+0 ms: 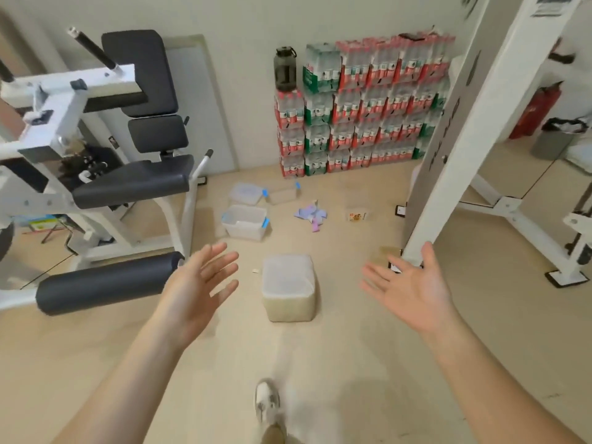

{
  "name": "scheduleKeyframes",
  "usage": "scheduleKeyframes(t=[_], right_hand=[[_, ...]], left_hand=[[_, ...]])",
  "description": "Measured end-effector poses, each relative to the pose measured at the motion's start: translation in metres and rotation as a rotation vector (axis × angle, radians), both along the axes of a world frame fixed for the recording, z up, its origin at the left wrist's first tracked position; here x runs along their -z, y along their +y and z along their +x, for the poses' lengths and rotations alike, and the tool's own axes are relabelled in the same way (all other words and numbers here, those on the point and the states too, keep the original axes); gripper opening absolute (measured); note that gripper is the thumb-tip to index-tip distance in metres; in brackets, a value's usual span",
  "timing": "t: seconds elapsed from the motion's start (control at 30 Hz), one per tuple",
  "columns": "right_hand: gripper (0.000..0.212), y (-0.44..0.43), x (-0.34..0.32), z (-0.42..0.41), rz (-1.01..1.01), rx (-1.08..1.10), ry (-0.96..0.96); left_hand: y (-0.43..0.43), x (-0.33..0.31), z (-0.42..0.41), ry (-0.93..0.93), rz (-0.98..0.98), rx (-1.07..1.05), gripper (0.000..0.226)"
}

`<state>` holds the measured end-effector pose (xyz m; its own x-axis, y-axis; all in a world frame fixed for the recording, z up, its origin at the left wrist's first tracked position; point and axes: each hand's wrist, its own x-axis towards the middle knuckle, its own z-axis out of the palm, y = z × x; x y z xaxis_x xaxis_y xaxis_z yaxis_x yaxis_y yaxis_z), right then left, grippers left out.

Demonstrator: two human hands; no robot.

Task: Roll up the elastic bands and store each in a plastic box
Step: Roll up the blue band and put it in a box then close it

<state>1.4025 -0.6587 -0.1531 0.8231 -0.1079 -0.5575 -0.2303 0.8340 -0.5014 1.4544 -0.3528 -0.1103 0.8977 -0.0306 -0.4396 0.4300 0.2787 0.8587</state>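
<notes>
Left hand [198, 283] and right hand [413, 290], spread wide and holding nothing, flank a lidded translucent plastic box [288, 286], contents unclear; pastel purple-blue elastic bands [310, 216] lie heaped on the floor just above centre.

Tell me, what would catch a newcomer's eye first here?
Two open hands stretch forward, the left hand and the right hand, with a lidded plastic box on the floor between them. Beyond, stacked water-bottle packs stand against the far wall, and a heap of purple elastic bands lies before them.
</notes>
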Motion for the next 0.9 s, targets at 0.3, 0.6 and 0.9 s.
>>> scheduleKeyframes(t=[0.3, 0.6, 0.9], right_hand=[[0.041, 0.006, 0.038, 0.277, -0.591, -0.190, 0.261], [0.033, -0.080, 0.068, 0.499, -1.037, -0.408, 0.324], [0.049, -0.236, 0.206, 0.740, -1.216, -0.627, 0.419]], left_hand=[[0.000, 0.054, 0.304, -0.055, 0.420, 0.213, 0.018], [-0.067, 0.107, 0.543, -0.008, 0.690, 0.503, 0.018], [-0.142, 0.228, 0.728, 0.231, 0.788, 0.553, 0.022]])
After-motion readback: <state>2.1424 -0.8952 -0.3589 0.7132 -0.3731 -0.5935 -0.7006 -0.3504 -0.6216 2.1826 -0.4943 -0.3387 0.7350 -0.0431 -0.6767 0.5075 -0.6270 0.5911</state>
